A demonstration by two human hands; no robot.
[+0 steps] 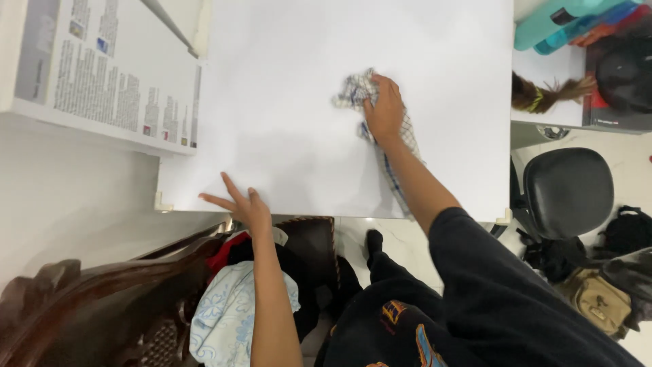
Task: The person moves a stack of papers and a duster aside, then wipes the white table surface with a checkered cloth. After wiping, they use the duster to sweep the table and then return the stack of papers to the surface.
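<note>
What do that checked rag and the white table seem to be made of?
The checked rag looks like thin woven cotton: it crumples softly under the right hand. The white table appears to be smooth laminate or painted board with a matte finish; which one is unclear.

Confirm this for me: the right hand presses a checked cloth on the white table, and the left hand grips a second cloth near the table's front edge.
Not quite. In the head view the left hand holds nothing; it rests open, fingers spread, at the front edge of the white table. The right hand does press the checked cloth.
</note>
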